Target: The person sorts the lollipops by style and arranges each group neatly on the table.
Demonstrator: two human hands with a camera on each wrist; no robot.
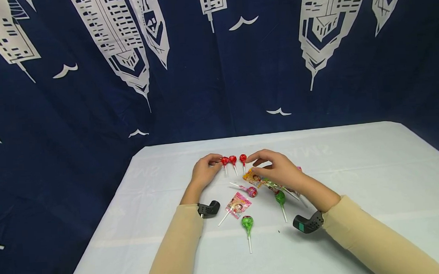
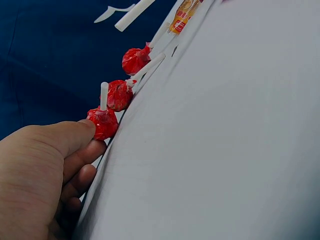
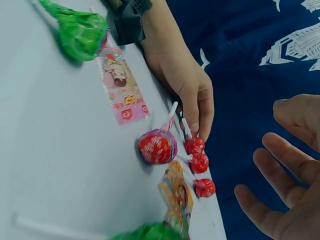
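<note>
Three red-wrapped lollipops stand side by side at the back of the table. My left hand (image 1: 203, 171) pinches the leftmost red lollipop (image 2: 103, 125) by its head, thumb on top and fingers beneath. Close beside it lies the middle red lollipop (image 2: 120, 96), and the rightmost red lollipop (image 1: 243, 158) is a little apart. With fingers spread and nothing between them, my right hand (image 1: 278, 169) hovers just right of that last one. Below the right hand are a yellow-wrapped lollipop (image 1: 252, 177) and other wrapped lollipops, partly hidden by the hand and forearm.
Nearer the front lie a purple-and-red lollipop (image 1: 251, 191), a flat pink-wrapped lollipop (image 1: 239, 205) and two green lollipops, one at the front (image 1: 247, 223) and one by the right wrist (image 1: 280, 197). A dark blue printed curtain (image 1: 202, 92) hangs behind the white table (image 1: 135, 240).
</note>
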